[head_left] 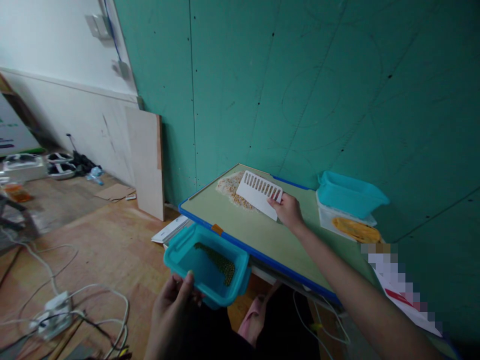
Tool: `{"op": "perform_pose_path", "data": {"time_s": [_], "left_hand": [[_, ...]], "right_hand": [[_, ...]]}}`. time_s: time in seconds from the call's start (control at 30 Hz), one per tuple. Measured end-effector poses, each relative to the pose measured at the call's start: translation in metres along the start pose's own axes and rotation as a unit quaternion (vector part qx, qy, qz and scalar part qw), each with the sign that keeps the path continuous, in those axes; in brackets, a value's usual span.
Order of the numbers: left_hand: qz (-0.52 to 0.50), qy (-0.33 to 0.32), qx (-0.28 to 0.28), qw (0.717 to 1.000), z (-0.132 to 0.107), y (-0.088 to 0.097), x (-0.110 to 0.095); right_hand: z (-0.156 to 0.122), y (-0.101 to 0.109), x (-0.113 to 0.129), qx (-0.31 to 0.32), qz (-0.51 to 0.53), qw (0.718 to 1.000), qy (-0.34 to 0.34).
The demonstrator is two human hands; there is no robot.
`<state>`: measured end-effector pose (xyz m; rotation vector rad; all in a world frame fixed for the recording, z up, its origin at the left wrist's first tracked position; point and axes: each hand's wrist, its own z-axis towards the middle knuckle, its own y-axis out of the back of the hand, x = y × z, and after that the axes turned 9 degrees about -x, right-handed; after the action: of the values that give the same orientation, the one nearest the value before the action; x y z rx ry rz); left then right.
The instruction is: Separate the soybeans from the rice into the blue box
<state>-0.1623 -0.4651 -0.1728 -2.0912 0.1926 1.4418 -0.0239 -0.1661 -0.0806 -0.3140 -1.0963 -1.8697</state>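
Observation:
My left hand (180,292) grips the near rim of a turquoise plastic container (195,275), held just below the table's front edge. Small green beans (217,262) lie in a band along its bottom. My right hand (287,207) is closed on the right end of a flat white slotted scraper (260,195), with a row of slots along its far edge. The scraper is tilted over the table, beside and partly covering a spread pile of mixed pale grains and yellow-orange kernels (234,187). Whether its lower edge touches the tabletop I cannot tell.
The pale green tabletop (240,225) has a blue edge. Another turquoise container (348,195) and a yellow cloth-like item (354,230) sit on a white tray at right. A green wall stands behind. Cables and a power strip (56,315) lie on the floor at left.

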Motion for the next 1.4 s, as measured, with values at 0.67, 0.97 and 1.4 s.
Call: {"op": "perform_pose_path", "data": {"time_s": [0.67,0.97,1.4], "left_hand": [[-0.006,0.003,0.015,1.0,0.002,0.004,0.003],[-0.008,0.001,0.023,1.0,0.002,0.005,0.002],[-0.013,-0.024,0.028,0.999,0.003,0.005,0.004]], "right_hand": [[0.03,-0.044,0.013,0.01,0.135,0.99,-0.035],[0.027,-0.037,0.015,0.03,0.095,0.995,0.002],[0.017,-0.049,0.023,0.042,0.121,0.992,0.013]]}}
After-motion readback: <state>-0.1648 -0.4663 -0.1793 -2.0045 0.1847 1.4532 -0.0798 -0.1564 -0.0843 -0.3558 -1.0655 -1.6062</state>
